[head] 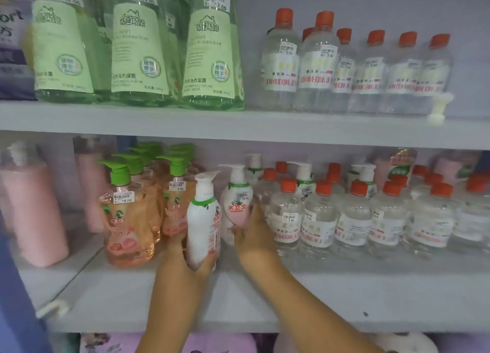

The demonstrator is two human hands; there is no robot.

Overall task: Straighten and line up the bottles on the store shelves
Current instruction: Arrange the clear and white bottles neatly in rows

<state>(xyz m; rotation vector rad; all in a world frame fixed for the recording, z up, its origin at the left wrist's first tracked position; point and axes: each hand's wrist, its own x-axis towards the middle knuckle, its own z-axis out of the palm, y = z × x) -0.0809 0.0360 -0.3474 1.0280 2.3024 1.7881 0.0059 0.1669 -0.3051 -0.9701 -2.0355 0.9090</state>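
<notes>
Left hand: fingers curled round the base of a white pump bottle, gripping it at 6 o'clock on the lower shelf.
Right hand: fingers wrapped about a second white pump bottle, at 1 o'clock of the first, just beside it.
Neighbours: peach pump bottles at 9 o'clock; clear red-capped bottles at 3 o'clock.
Upper shelf: green bottles at 11 o'clock.
</notes>
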